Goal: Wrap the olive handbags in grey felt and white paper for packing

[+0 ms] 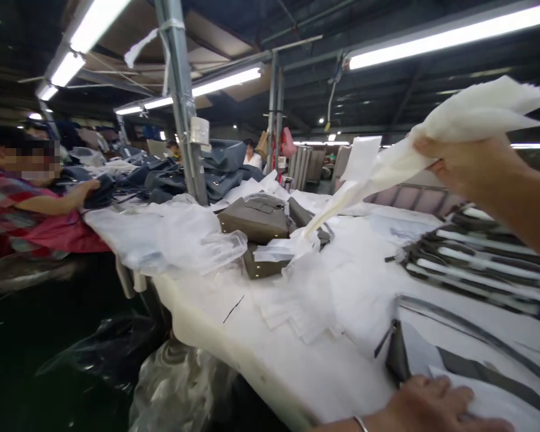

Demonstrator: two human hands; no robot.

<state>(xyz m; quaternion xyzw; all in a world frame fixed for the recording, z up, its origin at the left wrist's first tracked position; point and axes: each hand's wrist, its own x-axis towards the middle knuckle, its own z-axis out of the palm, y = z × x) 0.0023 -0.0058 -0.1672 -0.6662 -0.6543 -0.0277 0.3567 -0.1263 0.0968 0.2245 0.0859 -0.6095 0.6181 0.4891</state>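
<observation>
My right hand (pixel 465 159), raised at the upper right, is closed round a bunch of thin white sheets (pixel 481 111). Their long tail hangs down to the left towards the table. Low at the right, my left hand (pixel 436 405) lies with fingers stretched over a dark grey-green bag (pixel 398 354) and the white sheet (pixel 490 390) on it. A long strap (pixel 486 336) of the same dark colour curves behind that hand. Loose white sheets (pixel 301 300) lie fanned out at the middle of the table.
Grey-green bags (pixel 254 216) sit near the post (pixel 182 102), beside clear plastic wrapping (pixel 184 234). Stacked dark bags with white sheets between (pixel 486 258) stand at the right. A co-worker (pixel 22 192) handles dark goods at the left. Plastic bags (pixel 180 384) hang below the table edge.
</observation>
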